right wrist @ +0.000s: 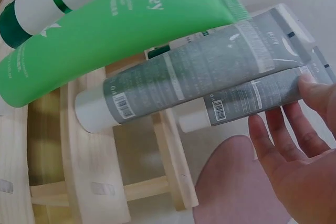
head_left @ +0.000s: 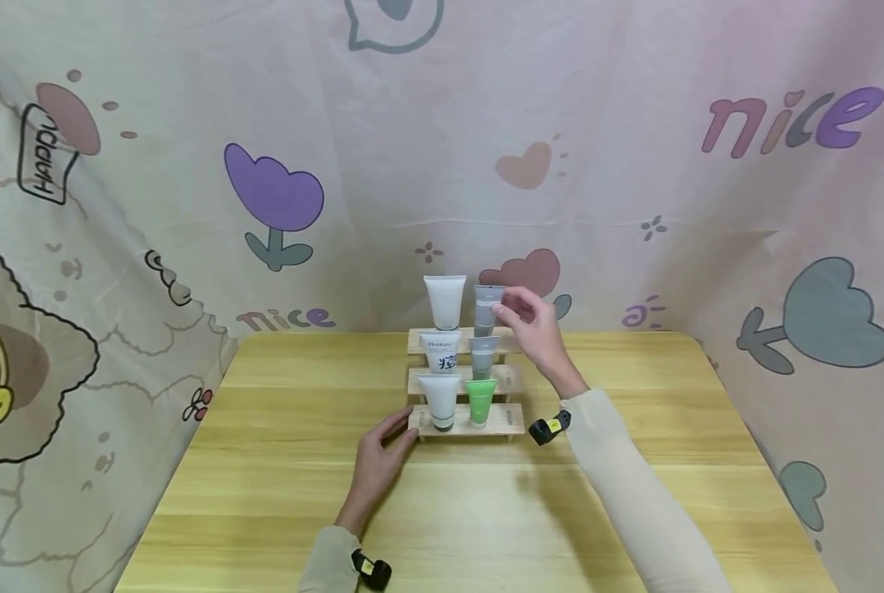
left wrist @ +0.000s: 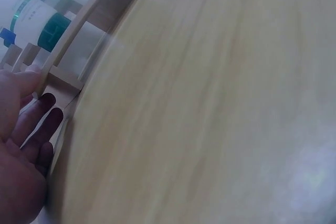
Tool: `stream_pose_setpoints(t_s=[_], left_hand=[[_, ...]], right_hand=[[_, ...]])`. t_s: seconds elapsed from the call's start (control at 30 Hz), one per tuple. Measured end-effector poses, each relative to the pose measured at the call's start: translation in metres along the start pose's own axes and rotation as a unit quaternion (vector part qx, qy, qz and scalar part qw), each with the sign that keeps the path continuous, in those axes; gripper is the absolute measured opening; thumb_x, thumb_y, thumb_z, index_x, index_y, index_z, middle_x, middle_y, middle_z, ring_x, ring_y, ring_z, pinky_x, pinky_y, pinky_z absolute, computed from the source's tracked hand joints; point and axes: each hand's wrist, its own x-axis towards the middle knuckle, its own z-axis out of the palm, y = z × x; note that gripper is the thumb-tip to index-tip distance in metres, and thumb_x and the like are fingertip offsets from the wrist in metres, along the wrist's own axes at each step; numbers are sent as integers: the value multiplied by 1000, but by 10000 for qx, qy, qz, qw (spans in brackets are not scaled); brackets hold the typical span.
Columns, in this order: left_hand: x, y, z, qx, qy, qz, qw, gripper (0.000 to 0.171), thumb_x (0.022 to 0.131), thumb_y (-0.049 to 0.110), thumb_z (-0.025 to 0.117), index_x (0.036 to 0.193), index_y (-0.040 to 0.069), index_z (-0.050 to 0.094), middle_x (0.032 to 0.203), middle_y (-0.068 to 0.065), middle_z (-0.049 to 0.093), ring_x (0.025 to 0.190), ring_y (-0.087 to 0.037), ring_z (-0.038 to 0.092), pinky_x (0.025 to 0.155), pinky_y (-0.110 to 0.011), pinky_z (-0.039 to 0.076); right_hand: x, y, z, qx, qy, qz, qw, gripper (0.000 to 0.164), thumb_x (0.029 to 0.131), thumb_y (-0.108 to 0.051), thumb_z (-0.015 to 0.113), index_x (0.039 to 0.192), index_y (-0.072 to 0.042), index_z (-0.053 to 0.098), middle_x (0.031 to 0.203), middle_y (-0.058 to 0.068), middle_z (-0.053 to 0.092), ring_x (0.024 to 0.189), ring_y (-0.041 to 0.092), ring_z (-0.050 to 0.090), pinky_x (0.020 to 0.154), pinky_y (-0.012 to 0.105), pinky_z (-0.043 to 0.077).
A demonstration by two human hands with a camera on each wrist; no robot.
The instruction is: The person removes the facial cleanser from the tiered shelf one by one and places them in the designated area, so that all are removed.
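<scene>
A three-step wooden rack stands on the table and bears two columns of squeeze tubes. At its top right, my right hand pinches a grey tube between thumb and fingers, the white cap pointing down near the top step. Below it stand a second grey tube and a green tube. White tubes fill the left column: a top one, a middle one and a bottom one. My left hand grips the rack's front left corner, thumb against the board's end.
The wooden table extends to both sides of the rack and in front of it. A printed cloth hangs right behind the table and along its sides. Black wrist cameras sit on my left wrist and right wrist.
</scene>
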Motion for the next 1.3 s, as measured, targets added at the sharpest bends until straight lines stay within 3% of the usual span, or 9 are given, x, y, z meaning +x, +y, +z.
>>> stream_pose_setpoints(t_s=[0.13,0.23,0.43,0.5,0.7,0.93,1.3], left_hand=[[0,-2,1,-37,-40,-37,10000,39,94,20,77,132,14,70,133,-2,69,120,-21,66,107,-37,49],[1,-3,1,-43,-44,-50,10000,39,94,21,77,132,16,70,132,0,69,120,-20,66,107,-37,49],[1,-3,0,-31,-18,-54,10000,39,94,20,78,132,16,70,132,0,69,120,-20,66,108,-39,48],[1,-3,0,-24,-25,-72,10000,39,94,21,78,132,16,70,132,0,69,120,-20,66,109,-39,48],[0,-4,-1,-1,-61,-156,9999,39,95,23,77,132,17,70,133,2,68,122,-18,65,110,-38,47],[1,-4,-1,20,-80,-163,9998,41,94,22,78,133,17,69,133,2,68,122,-15,65,110,-36,46],[2,-2,0,122,-35,-37,9999,40,95,20,77,133,14,70,133,-1,69,122,-19,65,110,-38,47]], right_hand=[[3,13,-7,387,52,18,9992,27,97,-1,69,120,12,63,105,20,67,94,13,67,89,31,60],[2,15,-12,572,54,-46,9983,27,98,-3,69,120,12,63,105,18,68,92,13,68,87,35,61],[-3,15,-23,451,134,-167,9988,29,98,-6,70,122,11,62,110,16,67,97,15,68,87,33,61],[-4,15,-27,412,183,-138,9989,30,99,-6,69,122,10,62,111,14,67,99,14,68,88,31,61],[-8,19,-39,544,310,-5,9980,33,99,-7,69,125,11,60,113,12,68,102,14,69,92,39,59],[-16,24,-53,508,440,98,9977,36,99,-8,69,129,11,60,113,8,68,104,15,69,89,32,60],[-29,32,-69,576,724,333,9952,38,98,-6,69,130,11,58,113,1,68,103,13,69,87,33,61]])
